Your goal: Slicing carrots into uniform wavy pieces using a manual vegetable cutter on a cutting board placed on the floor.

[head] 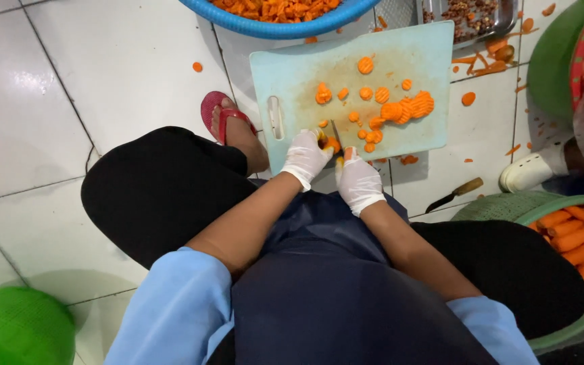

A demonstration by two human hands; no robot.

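I sit low over a pale blue cutting board (292, 78) on the white tiled floor. My left hand (304, 157), in a white glove, grips a short orange carrot piece (332, 143) at the board's near edge. My right hand (357, 180), also gloved, holds a knife whose dark blade (335, 130) stands over the carrot piece. Several crinkle-cut carrot slices (400, 108) lie spread across the middle and right of the board.
A blue basin (265, 27) of cut carrot and a metal tray (501, 23) stand beyond the board. A green basket (542, 206) of peeled carrots sits at right, a spare wooden-handled knife (455, 194) beside it. A green tub (15, 328) is at bottom left. Another person's white shoe (528, 172) is at right.
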